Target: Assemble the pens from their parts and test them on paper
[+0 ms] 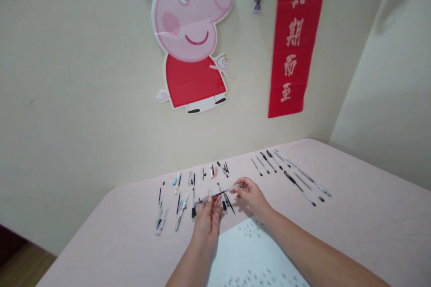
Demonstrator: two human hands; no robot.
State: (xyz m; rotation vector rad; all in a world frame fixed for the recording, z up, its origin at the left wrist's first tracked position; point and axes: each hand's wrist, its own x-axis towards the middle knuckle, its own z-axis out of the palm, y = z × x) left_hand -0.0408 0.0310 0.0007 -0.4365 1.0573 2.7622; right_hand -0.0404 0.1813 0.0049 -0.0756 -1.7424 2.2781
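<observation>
Reaching in from the near side with both bare forearms [305, 240], over a pale pink worktop [111, 237]. Holding a slim, clear-and-dark plastic pen [223, 192] crosswise near the middle, with the right end slightly farther or higher; cannot tell which, nor whether whole. Pointed forward at the left hand [206, 222], with fingers curled toward the right and the grip drawn closed around the dark left part, thumb laid on the pen. Angled in from the near right at the right hand [251, 193], with the wrist turned leftward, the grip pinched narrow on the paler right part, and the remaining fingers loosely bent. Backed, just beyond the fingers, by black-and-clear pen parts [230, 204]; flanked farther left by white-and-blue pen pieces [182, 212], far right by slim black-and-clear pens [296, 183]. Bordered between the forearms by a white paper sheet [232, 251] with small dark marks.
</observation>
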